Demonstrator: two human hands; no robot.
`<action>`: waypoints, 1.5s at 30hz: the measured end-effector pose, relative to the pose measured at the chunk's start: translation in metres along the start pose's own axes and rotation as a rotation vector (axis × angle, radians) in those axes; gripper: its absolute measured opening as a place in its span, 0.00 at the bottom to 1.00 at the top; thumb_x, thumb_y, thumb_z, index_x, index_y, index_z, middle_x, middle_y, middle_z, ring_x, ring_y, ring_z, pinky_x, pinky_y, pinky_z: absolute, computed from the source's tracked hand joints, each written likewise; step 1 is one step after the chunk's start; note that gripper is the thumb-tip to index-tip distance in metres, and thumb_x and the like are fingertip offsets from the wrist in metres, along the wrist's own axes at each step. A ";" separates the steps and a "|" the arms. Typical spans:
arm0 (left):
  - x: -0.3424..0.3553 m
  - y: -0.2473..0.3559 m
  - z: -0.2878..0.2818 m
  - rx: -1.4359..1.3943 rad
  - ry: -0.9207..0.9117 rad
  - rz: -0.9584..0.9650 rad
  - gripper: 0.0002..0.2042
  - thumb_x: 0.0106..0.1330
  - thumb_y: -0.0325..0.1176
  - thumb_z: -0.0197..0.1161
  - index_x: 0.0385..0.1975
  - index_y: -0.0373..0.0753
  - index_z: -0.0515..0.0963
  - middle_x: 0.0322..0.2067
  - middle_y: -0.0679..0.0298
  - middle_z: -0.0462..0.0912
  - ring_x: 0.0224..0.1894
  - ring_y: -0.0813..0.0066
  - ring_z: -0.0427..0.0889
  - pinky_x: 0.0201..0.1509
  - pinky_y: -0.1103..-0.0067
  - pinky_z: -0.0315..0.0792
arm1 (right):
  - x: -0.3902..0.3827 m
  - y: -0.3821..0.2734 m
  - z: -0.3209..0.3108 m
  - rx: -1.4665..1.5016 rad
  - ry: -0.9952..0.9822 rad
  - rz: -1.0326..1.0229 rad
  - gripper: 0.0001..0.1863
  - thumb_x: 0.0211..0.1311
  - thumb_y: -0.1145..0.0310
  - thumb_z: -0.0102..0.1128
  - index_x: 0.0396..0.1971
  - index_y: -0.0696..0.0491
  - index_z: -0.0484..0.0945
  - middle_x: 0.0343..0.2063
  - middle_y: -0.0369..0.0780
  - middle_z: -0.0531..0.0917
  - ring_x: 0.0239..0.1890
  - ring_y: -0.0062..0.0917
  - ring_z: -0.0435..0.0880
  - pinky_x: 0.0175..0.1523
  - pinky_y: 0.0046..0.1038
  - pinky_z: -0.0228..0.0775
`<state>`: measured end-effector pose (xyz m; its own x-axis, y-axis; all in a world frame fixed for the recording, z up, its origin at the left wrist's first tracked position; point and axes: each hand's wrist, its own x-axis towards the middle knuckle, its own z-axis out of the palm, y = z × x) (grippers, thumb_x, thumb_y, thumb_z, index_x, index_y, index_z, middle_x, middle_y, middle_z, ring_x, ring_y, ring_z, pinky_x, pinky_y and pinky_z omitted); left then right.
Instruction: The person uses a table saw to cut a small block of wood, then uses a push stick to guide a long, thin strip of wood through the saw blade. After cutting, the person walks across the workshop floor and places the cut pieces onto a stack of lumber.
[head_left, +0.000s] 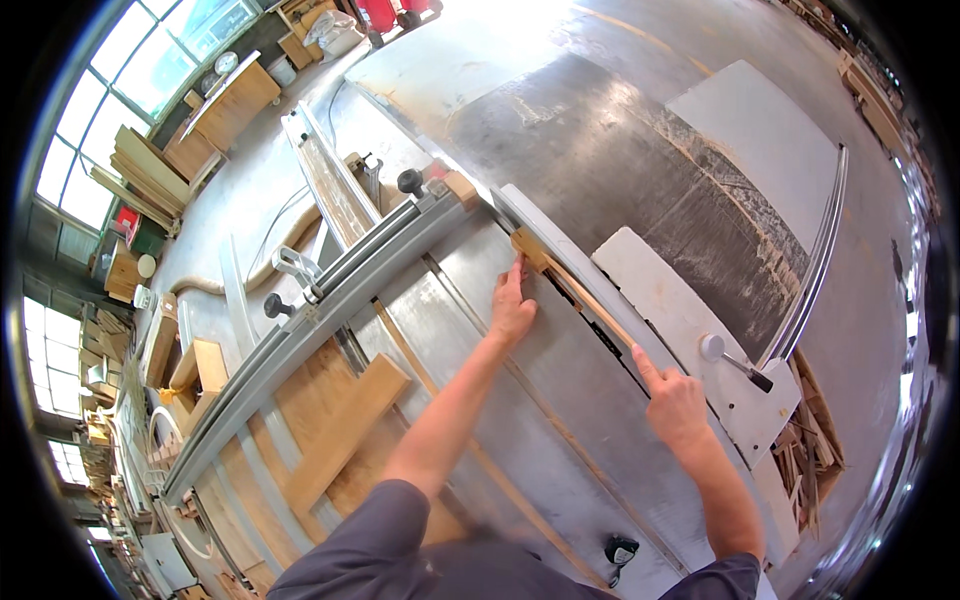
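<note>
Apparently, left hand (513,312) and right hand (678,405) touch opposite ends of the wooden strip (590,300), grips half-open, clasping nothing.

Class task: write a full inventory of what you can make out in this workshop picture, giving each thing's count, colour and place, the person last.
wooden strip: one, light brown, under the fingers
metal table: one, grey, beneath the hands
loose board: one, tan, left of the left forearm
long rail: one, silver-grey, across the table's far side
black knobs: two, black, along the rail
wrench: one, grey, beyond the rail
round knob: one, whitish, right
wood scraps: many, brown, lower right
windows: several, bright, left
small object: one, mostly black, bottom
left hand: one, bare, strip's far end
right hand: one, bare, strip's near end
</note>
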<state>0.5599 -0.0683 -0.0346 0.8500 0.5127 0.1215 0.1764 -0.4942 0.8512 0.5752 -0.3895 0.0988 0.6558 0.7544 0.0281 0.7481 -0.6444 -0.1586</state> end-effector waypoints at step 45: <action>0.006 0.000 0.002 0.050 0.067 -0.029 0.44 0.47 0.20 0.53 0.73 0.40 0.58 0.49 0.47 0.78 0.55 0.48 0.76 0.65 0.65 0.69 | 0.014 0.006 0.003 -0.033 -0.018 -0.034 0.40 0.52 0.80 0.58 0.69 0.41 0.71 0.17 0.44 0.74 0.18 0.41 0.79 0.26 0.41 0.73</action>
<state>0.5658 -0.0669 -0.0351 0.8092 0.5723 0.1328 0.2261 -0.5120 0.8287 0.5883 -0.3825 0.0948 0.6282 0.7779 0.0149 0.7730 -0.6219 -0.1254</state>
